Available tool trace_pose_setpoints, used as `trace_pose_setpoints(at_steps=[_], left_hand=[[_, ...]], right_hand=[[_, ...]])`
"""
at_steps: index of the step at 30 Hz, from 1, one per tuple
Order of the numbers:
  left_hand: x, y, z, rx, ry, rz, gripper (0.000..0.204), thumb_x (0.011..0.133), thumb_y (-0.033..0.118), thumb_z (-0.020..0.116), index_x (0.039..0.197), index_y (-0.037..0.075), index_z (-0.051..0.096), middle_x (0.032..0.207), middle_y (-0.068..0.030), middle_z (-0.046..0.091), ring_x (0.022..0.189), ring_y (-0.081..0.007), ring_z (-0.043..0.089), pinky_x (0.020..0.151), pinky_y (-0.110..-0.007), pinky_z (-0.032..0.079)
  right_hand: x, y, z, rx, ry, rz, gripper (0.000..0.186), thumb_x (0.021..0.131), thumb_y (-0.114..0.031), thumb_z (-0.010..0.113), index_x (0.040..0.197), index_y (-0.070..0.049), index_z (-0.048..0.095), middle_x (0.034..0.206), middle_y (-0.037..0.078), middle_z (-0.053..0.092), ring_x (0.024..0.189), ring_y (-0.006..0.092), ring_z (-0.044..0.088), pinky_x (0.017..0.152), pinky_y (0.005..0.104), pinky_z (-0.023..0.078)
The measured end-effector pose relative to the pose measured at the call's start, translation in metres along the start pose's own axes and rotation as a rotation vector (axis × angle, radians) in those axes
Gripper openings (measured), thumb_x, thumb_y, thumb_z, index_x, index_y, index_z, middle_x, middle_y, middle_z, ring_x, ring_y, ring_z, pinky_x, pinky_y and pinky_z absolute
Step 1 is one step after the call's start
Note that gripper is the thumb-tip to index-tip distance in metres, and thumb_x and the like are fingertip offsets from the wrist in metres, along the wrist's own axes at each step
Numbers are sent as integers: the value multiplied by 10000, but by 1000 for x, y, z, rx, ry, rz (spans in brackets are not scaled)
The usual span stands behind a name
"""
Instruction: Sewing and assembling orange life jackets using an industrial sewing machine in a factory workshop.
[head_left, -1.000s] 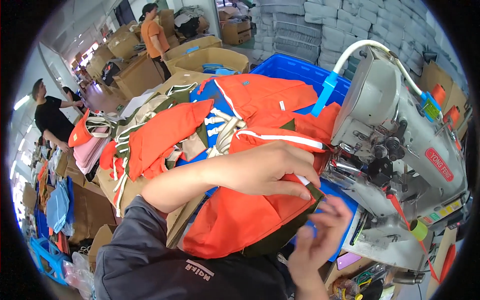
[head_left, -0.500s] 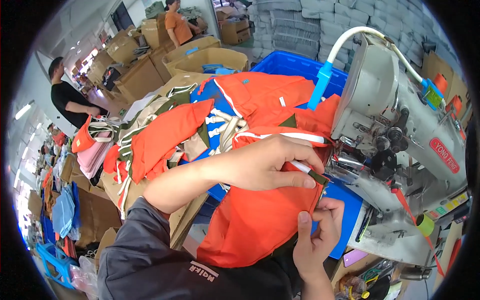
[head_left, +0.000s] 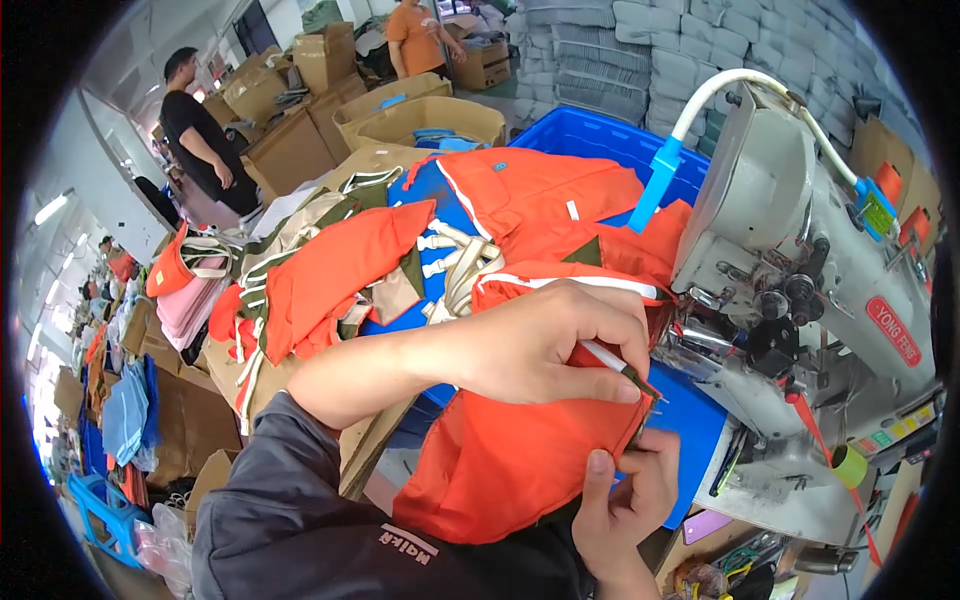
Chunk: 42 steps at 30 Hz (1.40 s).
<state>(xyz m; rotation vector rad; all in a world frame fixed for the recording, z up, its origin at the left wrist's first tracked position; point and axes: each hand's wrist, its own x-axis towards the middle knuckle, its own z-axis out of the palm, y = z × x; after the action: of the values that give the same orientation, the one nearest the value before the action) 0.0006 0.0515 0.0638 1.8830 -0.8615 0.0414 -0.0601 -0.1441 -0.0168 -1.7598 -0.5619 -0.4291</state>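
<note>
An orange fabric piece (head_left: pixel 500 465) with a white trim (head_left: pixel 603 357) and a dark green strip at its edge hangs between my hands in front of the sewing machine (head_left: pixel 745 200). My left hand (head_left: pixel 560 345) reaches across from the left, thumb and fingers closed on the trimmed corner. Below it, my right hand (head_left: pixel 632 500) pinches the side edge of the same piece between thumb and fingers. Just beyond my left hand, another orange section with a white edging (head_left: pixel 570 275) runs up to the machine's needle area, which is partly hidden.
Orange, green and beige cut pieces (head_left: pixel 340 270) and cream straps with buckles (head_left: pixel 465 265) lie on the table to the left. Behind stand a blue crate (head_left: pixel 585 128) and cardboard boxes (head_left: pixel 430 118). Tools (head_left: pixel 745 560) fill a drawer at lower right. Two people are in the background.
My right hand has shifted slightly down and left, still on the fabric edge; my left hand keeps its hold. The background person in black has moved right.
</note>
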Motion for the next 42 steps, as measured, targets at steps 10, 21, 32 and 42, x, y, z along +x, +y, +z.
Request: trace_pose_setpoints(at_steps=[10, 21, 32, 42], left_hand=[[-2, 4, 4, -62, -35, -100, 134, 844, 62, 729, 940, 0, 658, 907, -74, 616, 852, -181, 608, 744, -291, 470], [-9, 3, 11, -31, 37, -80, 146, 834, 70, 737, 933, 16, 644, 917, -74, 616, 841, -177, 598, 736, -296, 464], [-1, 2, -6, 64, -161, 28, 165, 877, 75, 684, 1008, 10, 608, 943, -102, 594, 872, -242, 592, 748, -341, 464], [-9, 2, 10, 70, -23, -27, 178, 877, 84, 684, 991, 8, 571, 921, -103, 561, 830, -270, 579, 708, -342, 458]], right_hand=[[-1, 3, -3, 54, -42, -99, 209, 839, -72, 707, 766, 4, 526, 885, 142, 590, 728, 223, 552, 633, 284, 426], [29, -9, 1, 484, 107, 258, 272, 803, -33, 773, 939, 4, 540, 798, 103, 605, 652, 120, 568, 569, 230, 451], [27, 1, 1, 154, 61, 33, 194, 830, 0, 737, 907, 5, 559, 751, 107, 620, 577, 112, 551, 514, 224, 421], [32, -3, -7, 96, -5, 8, 182, 835, -19, 731, 896, -1, 560, 699, 89, 565, 551, 133, 509, 500, 236, 386]])
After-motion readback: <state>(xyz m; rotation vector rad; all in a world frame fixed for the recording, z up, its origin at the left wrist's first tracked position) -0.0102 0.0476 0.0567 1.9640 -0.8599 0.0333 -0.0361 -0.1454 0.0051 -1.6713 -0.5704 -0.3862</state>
